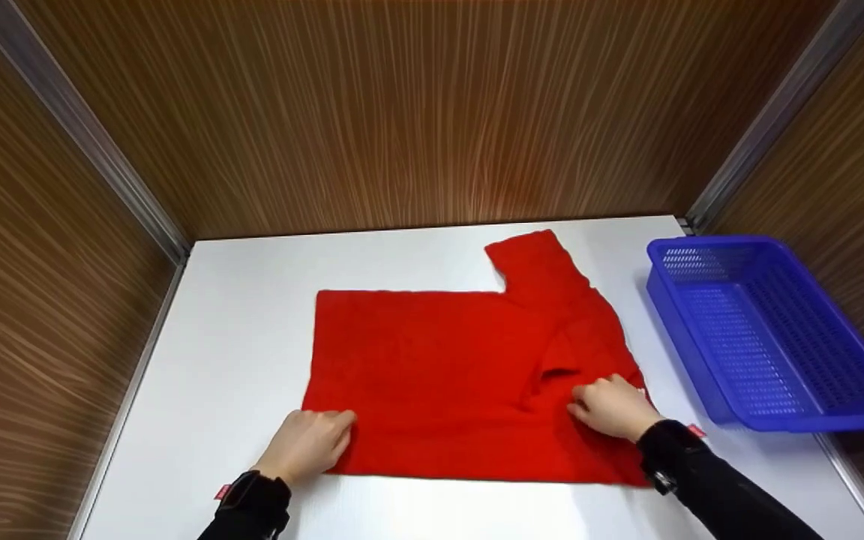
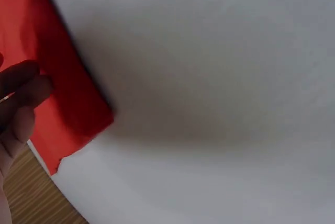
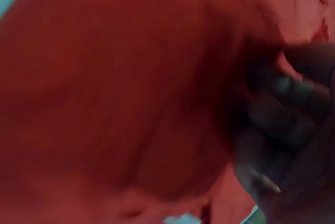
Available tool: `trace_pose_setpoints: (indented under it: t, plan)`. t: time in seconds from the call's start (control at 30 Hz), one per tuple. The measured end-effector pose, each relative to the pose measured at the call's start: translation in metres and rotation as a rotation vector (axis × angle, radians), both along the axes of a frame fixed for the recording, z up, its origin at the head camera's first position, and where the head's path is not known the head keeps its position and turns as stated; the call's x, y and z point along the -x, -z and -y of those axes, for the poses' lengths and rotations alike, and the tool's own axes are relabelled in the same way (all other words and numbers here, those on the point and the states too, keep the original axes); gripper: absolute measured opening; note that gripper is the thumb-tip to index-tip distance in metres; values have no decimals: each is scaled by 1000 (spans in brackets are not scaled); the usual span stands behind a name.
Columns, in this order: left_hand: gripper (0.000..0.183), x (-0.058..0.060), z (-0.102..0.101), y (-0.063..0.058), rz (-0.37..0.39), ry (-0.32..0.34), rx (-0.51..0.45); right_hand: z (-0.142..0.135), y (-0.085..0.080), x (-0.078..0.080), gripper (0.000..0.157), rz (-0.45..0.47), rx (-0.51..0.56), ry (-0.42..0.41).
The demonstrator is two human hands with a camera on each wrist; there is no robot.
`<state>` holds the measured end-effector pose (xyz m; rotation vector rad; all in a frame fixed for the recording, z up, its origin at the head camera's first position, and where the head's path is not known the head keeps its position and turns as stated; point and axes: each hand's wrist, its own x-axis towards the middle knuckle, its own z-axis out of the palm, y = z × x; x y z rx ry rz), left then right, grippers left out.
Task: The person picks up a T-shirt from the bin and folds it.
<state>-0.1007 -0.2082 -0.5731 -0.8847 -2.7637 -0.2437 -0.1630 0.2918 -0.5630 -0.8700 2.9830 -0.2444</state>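
A red short-sleeved garment (image 1: pixel 432 352), seemingly a T-shirt, lies folded lengthwise on the white table, one sleeve (image 1: pixel 533 259) pointing to the back. Its front edge runs almost straight. At the front left corner, my left hand (image 1: pixel 308 442) rests its loosely bent fingers over the cloth; the left wrist view shows those fingers (image 2: pixel 26 90) close above the flat fabric (image 2: pixel 78 98). My right hand (image 1: pixel 612 407) is on the right part, beside a small gaping fold (image 1: pixel 558 371). In the dim right wrist view its bent fingers (image 3: pixel 282 114) meet the cloth; I cannot tell if they pinch it.
A blue perforated plastic basket (image 1: pixel 691 345) stands at the right table edge, nothing in it. Brown wood-grain panels (image 1: pixel 432 112) with metal corner strips wall in the back and both sides. White table surface (image 1: pixel 229 337) shows around the garment.
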Motion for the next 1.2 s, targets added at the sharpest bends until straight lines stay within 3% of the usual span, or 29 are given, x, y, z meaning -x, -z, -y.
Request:
trace_pose_setpoints:
  t: [0.07,0.17,0.23,0.4,0.5,0.57,0.63,0.73,0.8,0.9,1.0,1.1,1.2]
  plan:
    - [9,1,1,6,7,-1,0,13,1,5,12,13,57,4]
    - [16,2,4,14,46,2,-11,29,-1,14,58,59,152,-4]
    - [29,1,7,17,92,-3,-11,35,-2,18,71,93,180,-16]
    - [37,-5,12,13,115,14,27,30,7,9,62,88,143,-31]
    - [31,-7,12,7,88,41,29,21,17,0,70,84,201,-58]
    - [26,-7,11,4,91,49,18,18,25,-4,71,13,267,-72]
    - [22,-5,11,3,109,44,-2,20,29,-6,56,-85,309,-88]
    - [18,-4,11,5,147,17,-25,29,31,-4,32,-195,274,-91]
    - [19,-3,12,7,173,1,-24,38,28,-1,30,-152,214,-107]
    - [29,-5,14,9,243,-16,-20,49,21,0,50,-8,110,-104]
    - [40,-7,16,7,348,-24,-33,54,15,-3,56,88,31,-108]
    - [40,-8,17,4,457,-41,-88,52,11,-4,51,106,54,-143]
    - [25,-5,17,3,410,-97,-159,49,7,2,45,90,159,-155]
